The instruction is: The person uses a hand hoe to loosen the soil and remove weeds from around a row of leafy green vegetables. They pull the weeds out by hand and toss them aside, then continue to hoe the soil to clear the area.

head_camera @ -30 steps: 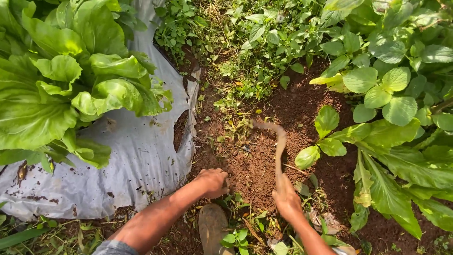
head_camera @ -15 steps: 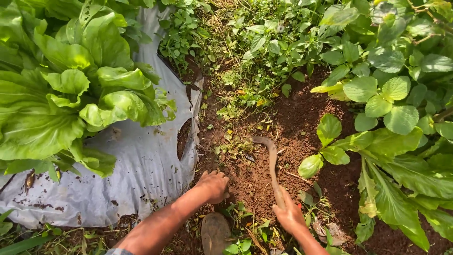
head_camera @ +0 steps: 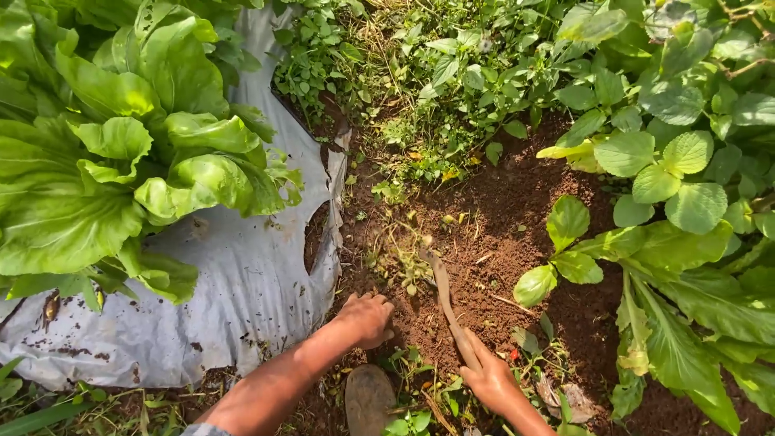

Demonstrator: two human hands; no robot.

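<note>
The curved, soil-caked metal sickle blade [head_camera: 442,295] is dropping lower; right hand [head_camera: 490,379] is gripping its stiff, light handle, left hand [head_camera: 367,317] is pressing fisted into reddish-brown soil [head_camera: 500,234].

Vegetable garden: leafy greens [head_camera: 121,161], plastic mulch [head_camera: 242,299], soil [head_camera: 500,234].

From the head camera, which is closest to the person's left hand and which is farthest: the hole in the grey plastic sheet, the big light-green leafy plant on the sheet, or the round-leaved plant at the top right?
Measured from the left hand resting on the soil:
1. The hole in the grey plastic mulch sheet, just up and left of it.
2. The big light-green leafy plant, farther left on the sheet.
3. The round-leaved plant, far across the bare soil at the upper right.
</note>
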